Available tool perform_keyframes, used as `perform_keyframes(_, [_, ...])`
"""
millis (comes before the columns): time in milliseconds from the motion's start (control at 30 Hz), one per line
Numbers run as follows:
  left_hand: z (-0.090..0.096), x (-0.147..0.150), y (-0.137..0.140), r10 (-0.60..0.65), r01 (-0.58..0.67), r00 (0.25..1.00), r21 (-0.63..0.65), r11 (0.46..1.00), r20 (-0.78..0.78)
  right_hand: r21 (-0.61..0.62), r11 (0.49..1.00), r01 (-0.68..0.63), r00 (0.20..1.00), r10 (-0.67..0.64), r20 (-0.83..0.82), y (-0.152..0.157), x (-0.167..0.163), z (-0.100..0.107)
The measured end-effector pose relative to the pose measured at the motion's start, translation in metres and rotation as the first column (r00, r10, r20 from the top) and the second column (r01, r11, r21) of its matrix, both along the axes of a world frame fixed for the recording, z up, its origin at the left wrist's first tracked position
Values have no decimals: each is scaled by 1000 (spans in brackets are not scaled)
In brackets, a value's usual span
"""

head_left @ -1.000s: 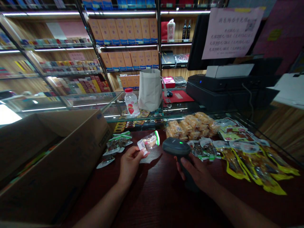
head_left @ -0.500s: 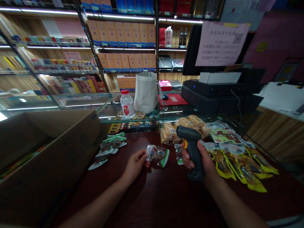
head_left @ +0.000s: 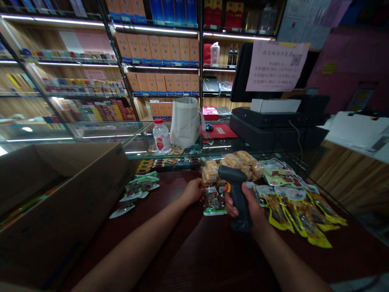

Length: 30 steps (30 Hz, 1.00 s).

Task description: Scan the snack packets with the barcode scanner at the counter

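Note:
My right hand (head_left: pixel 253 207) is wrapped round the grip of a dark barcode scanner (head_left: pixel 240 194) with a yellow trigger, its head tilted up to the left. My left hand (head_left: pixel 194 190) has its fingers closed at the upper left corner of a small clear snack packet (head_left: pixel 212 200) with a green stripe. That packet lies at the table, left of the scanner, its green edge toward me. More green-striped packets (head_left: pixel 141 184) lie in a loose pile to the left. Behind the scanner sit several bagged golden snacks (head_left: pixel 235 160).
An open cardboard box (head_left: pixel 75 194) stands at the left. Yellow-edged food pouches (head_left: pixel 299 207) lie at the right. On the glass counter are a red-capped bottle (head_left: pixel 161 138), a white bag (head_left: pixel 184 123) and a dark checkout machine (head_left: pixel 273 125). Stocked shelves (head_left: pixel 164 69) rise behind.
My left hand has moved right and slightly away from me, and the packet has turned so its green edge faces me. The scanner stays in my right hand.

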<state>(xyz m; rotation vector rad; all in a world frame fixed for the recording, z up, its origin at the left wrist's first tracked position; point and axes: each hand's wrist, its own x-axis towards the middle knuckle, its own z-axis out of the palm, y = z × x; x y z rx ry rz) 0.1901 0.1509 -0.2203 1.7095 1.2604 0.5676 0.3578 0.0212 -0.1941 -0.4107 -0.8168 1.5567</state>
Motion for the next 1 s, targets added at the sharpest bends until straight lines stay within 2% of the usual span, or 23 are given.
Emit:
perform_keyframes(133, [-5, 0, -7, 41, -39, 998, 39, 998, -38, -10, 1000, -24, 1000, 24, 8, 0, 1, -4])
perform_keyframes(233, [0, -13, -16, 87, -72, 992, 154, 986, -96, -13, 998, -63, 998, 63, 18, -1, 2, -5])
perform_keyframes(300, [9, -33, -22, 130, -86, 980, 266, 960, -152, -17, 997, -81, 996, 81, 27, -1, 1, -5])
perform_keyframes(400, [28, -79, -27, 223, -106, 945, 417, 902, -241, -20, 996, -84, 996, 84, 38, -3, -1, -7])
perform_keyframes(467, [40, -115, -28, 334, -128, 877, 503, 855, -344, -20, 996, -83, 996, 84, 43, -4, -3, -8])
perform_keyframes(533, [47, -149, -28, 455, -118, 712, 547, 829, -535, -22, 996, -91, 995, 92, 47, -4, -4, -11])
perform_keyframes(600, [50, -176, -28, 496, -105, 528, 526, 844, -690, -25, 994, -105, 993, 106, 51, -3, -5, -14])
perform_keyframes(633, [50, -186, -29, 488, -111, 476, 501, 858, -731, -27, 993, -112, 992, 113, 54, -2, -6, -16])
perform_keyframes(733, [47, -204, -33, 476, -144, 464, 467, 873, -747, -31, 992, -126, 989, 128, 70, 0, -8, -18])
perform_keyframes(833, [49, -210, -37, 499, -158, 454, 485, 860, -738, -37, 991, -125, 988, 128, 88, -1, -10, -15])
perform_keyframes(933, [58, -209, -41, 545, -187, 433, 520, 833, -717, -45, 993, -113, 987, 118, 111, -4, -12, -11])
perform_keyframes(1000, [65, -205, -42, 598, -212, 426, 568, 795, -679, -49, 993, -109, 985, 114, 128, -5, -14, -10])
